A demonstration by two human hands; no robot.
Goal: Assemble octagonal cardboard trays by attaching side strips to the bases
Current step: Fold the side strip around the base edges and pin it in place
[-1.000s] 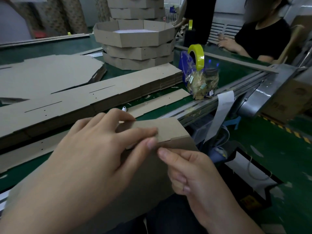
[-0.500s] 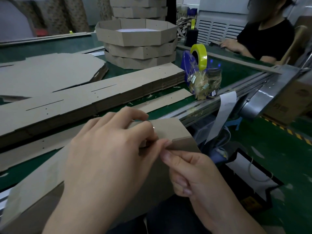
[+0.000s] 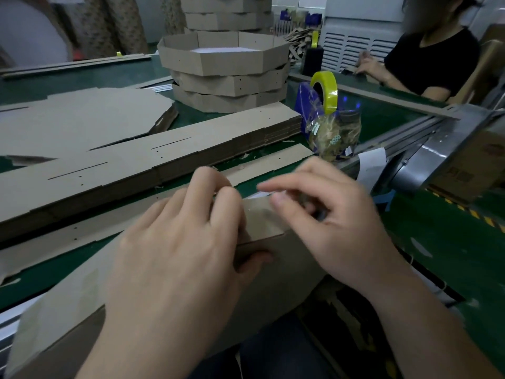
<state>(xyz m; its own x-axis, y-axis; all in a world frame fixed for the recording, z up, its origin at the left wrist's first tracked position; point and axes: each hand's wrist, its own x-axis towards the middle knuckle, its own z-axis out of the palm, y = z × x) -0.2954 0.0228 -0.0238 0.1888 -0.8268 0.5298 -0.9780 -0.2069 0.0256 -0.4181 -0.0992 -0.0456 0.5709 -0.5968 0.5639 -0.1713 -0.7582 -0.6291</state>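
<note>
L hand (image 3: 177, 242) grips the cardboard piece (image 3: 262, 225) at its folded flap; fingers lie on top, thumb curls under the fold edge, so the flap's pinched btwn them. R hand (image 3: 336, 222) sits just right of it, motion-blurred, fingers loosely bent, thumb tip at the flap's far corner; can't tell if it holds the flap or only touches. Hands close together, not touching.

The piece lies in front of the person at the near edge of the green table (image 3: 90, 77); its long panel runs left and down out of frame. Behind it: a single side strip (image 3: 273, 162) flat on the table; then a thick stack of side strips (image 3: 164, 149); further back left, flat bases (image 3: 82, 119); centre back, stacked finished trays (image 3: 224, 72). Right of the strips: yellow tape roll (image 3: 325, 91) upright, w/ a clear plastic bag (image 3: 333, 132) just in front; a 2nd person (image 3: 426, 58) sits far right.
</note>
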